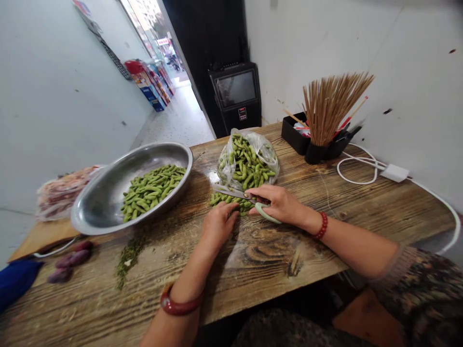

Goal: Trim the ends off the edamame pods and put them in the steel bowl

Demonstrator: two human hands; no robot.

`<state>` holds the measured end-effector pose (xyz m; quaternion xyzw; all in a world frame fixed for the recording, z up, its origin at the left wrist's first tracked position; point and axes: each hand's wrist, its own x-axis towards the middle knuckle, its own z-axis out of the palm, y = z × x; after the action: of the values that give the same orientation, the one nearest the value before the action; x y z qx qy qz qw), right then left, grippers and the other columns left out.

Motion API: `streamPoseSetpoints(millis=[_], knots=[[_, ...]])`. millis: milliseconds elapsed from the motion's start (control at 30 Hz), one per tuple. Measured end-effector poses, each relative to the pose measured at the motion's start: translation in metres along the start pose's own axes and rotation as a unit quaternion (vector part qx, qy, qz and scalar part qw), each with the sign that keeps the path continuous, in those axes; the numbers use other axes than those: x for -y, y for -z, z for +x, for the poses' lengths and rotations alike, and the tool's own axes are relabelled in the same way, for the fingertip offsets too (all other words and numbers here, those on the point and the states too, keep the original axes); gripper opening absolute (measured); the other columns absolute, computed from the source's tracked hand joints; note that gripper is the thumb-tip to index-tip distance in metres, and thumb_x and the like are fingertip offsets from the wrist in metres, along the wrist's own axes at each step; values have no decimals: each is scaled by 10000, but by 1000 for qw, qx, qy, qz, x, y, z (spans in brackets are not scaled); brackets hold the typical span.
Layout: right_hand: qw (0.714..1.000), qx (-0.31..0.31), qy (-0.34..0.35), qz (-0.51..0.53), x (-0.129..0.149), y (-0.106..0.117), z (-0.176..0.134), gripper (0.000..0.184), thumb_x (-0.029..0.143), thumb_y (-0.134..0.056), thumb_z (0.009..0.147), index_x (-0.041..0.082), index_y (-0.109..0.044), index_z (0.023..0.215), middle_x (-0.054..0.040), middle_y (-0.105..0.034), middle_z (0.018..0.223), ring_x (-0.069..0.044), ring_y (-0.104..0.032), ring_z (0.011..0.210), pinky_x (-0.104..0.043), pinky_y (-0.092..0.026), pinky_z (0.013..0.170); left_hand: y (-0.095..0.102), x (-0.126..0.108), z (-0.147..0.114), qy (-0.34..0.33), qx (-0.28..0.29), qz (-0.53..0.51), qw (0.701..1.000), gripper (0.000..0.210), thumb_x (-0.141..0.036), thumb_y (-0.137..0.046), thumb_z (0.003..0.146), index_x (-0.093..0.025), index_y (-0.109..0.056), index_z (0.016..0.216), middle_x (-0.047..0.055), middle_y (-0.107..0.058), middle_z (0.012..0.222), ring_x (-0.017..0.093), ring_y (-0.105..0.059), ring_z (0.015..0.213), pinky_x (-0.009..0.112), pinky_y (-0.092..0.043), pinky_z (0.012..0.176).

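Observation:
My right hand [278, 202] is closed around a pair of scissors [237, 193] with pale green handles, its blades pointing left over a small heap of green soybean pods [220, 198] on the table. At the near edge of that heap is my left hand [219, 223], its fingers curled in among the pods; whatever they grip is hidden. Just behind both hands stands an open clear plastic bag [269, 152] full of pods. To the left, a wide steel basin [104, 183] holds many more pods [154, 190].
Trimmings [126, 260] and several purplish bulbs [72, 258] lie on the wooden table [267, 284] at left. A filled plastic bag [63, 193] sits behind them. Back right, a black holder [314, 153] carries wooden skewers [329, 108], beside a white cable [356, 182]. A black screen unit [237, 91] stands beyond.

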<state>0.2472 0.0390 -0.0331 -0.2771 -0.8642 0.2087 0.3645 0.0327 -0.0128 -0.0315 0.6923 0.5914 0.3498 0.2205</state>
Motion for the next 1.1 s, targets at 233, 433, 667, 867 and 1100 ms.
streamPoseSetpoints(millis=[233, 433, 667, 867, 1100], knots=[[1000, 1, 2, 0, -3, -2, 0, 449, 382, -702, 800, 160, -610, 1179, -39, -620, 832, -141, -562, 709, -264, -470, 679, 1, 1, -2, 8, 10, 39, 999, 38, -180, -663, 733, -213, -679, 742, 35, -608, 728, 191, -532, 707, 277, -380, 678], [1000, -6, -13, 15, -5, -2, -1, 450, 398, -710, 790, 173, -615, 1167, -47, -638, 858, -142, -572, 706, -263, -476, 675, 11, -7, -1, 114, -10, -194, 974, 133, -293, -662, 764, -165, -625, 766, 16, -613, 723, 97, -457, 535, 199, -328, 500], [1000, 1, -1, 12, -5, -2, -1, 439, 409, -701, 796, 176, -618, 1159, -36, -627, 812, -139, -557, 687, -260, -463, 655, 22, -18, -4, 216, 13, -484, 848, 322, -292, -764, 694, -138, -627, 941, 6, -636, 731, -10, -278, 365, 157, -184, 382], [1000, 8, -6, 15, -4, -2, -1, 453, 393, -704, 798, 172, -604, 1180, -38, -632, 838, -138, -562, 702, -257, -461, 668, 21, -19, -5, 204, 6, -480, 853, 294, -330, -729, 737, -142, -687, 959, 5, -609, 785, -18, -312, 377, 154, -212, 371], [999, 35, -8, -8, -1, -1, -3, 516, 401, -698, 797, 191, -564, 1250, -58, -635, 914, -158, -587, 762, -278, -485, 701, 16, -17, -6, 205, -44, -425, 880, 276, -303, -787, 666, -143, -642, 838, -42, -554, 605, -1, -314, 358, 148, -201, 355]])
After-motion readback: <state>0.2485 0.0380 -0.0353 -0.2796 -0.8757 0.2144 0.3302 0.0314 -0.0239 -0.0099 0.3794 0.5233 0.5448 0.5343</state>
